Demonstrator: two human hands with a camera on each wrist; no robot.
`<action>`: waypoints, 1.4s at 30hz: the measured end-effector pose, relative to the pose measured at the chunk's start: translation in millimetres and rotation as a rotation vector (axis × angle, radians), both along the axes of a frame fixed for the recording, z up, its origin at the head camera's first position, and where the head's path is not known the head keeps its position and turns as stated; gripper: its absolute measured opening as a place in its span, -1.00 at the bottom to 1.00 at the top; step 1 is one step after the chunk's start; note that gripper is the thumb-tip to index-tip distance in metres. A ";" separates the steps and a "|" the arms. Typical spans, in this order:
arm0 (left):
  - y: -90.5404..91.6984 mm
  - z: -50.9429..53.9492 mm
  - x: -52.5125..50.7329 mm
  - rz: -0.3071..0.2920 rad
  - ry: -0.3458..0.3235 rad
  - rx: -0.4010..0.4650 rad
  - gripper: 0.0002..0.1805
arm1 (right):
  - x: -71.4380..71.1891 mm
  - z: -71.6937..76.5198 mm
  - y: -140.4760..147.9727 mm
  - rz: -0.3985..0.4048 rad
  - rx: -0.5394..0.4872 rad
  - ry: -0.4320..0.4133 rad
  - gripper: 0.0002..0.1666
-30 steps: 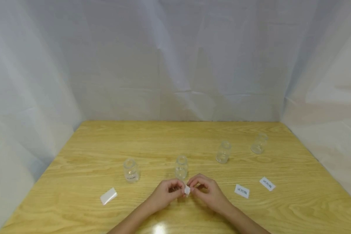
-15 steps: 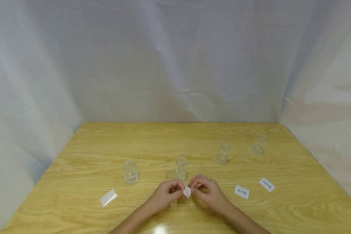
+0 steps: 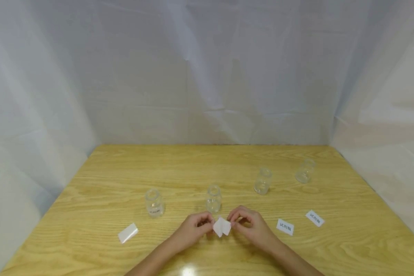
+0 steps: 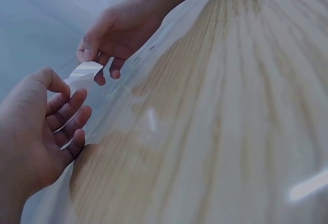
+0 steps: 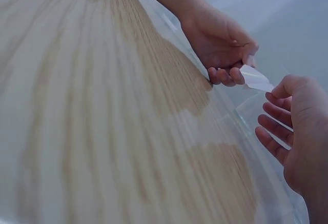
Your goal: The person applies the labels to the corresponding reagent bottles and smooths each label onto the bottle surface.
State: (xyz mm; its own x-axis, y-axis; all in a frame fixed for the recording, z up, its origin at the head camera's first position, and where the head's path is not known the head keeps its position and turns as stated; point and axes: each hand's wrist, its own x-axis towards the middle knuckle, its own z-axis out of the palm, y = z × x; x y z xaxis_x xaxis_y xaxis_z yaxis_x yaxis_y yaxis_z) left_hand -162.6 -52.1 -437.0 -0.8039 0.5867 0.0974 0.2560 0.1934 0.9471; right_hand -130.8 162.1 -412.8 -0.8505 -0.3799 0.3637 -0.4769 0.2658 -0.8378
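A small white paper piece (image 3: 222, 227), bent in the middle, is stretched between the two hands in the head view. My left hand (image 3: 194, 232) pinches its left side between thumb and index finger. Its right side is pinched by the thumb and index finger of my right hand (image 3: 253, 229). In the left wrist view the white piece (image 4: 85, 72) looks curved and glossy, with the other fingers spread below it. Just beyond the hands stands an upright clear glass bottle (image 3: 213, 199).
A clear bottle with a lettered label (image 3: 154, 203) stands left, a blank white piece (image 3: 128, 233) before it. Two more clear bottles (image 3: 263, 181) (image 3: 305, 171) stand back right. Two lettered labels (image 3: 285, 226) (image 3: 315, 217) lie right on the wooden table (image 3: 158, 161).
My right hand has moved slightly right, away from my left. The white piece between them has spread wider and shows two flaps.
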 end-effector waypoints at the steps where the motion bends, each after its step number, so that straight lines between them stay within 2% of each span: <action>1: -1.0 0.1 -0.3 -0.004 0.000 -0.002 -0.89 | 0.9 2.4 -0.2 -0.002 0.000 -0.004 -0.88; 4: -3.1 0.0 -0.9 -0.008 -0.012 0.000 -0.88 | 0.0 0.6 1.6 -0.001 0.000 -0.005 -0.89; 8: -5.5 0.7 -1.0 0.007 -0.021 -0.005 -0.88 | -6.8 -14.0 7.9 -0.002 0.007 0.016 -0.87; 10: -7.7 2.6 -1.0 0.019 -0.005 -0.022 -0.88 | -10.2 -21.0 11.6 -0.011 0.015 0.012 -0.87; 14: -13.7 5.3 -1.9 0.045 0.036 -0.090 -0.89 | -12.8 -24.6 16.6 -0.033 0.025 0.019 -0.85; 19: -20.7 3.8 -4.6 0.074 0.102 -0.195 -0.89 | -9.7 -13.0 18.1 -0.062 0.015 0.031 -0.83; 23: -23.2 0.8 -6.1 0.069 0.166 -0.245 -0.92 | -4.7 0.5 16.9 -0.078 0.010 -0.008 -0.89; 28: -23.4 -3.0 -7.1 0.077 0.264 -0.279 -0.94 | -4.0 2.7 16.7 -0.084 0.004 -0.063 -0.92; 31: -22.5 -4.7 -7.4 0.078 0.314 -0.299 -0.95 | -5.8 -1.4 17.8 -0.083 -0.004 -0.074 -0.92; 36: -21.2 -6.3 -7.5 0.071 0.388 -0.347 -0.95 | -12.9 -18.0 23.2 -0.081 -0.024 -0.080 -0.90; 42: -21.0 -5.5 -6.2 0.072 0.398 -0.363 -0.95 | -17.1 -30.4 27.0 -0.069 -0.052 -0.083 -0.94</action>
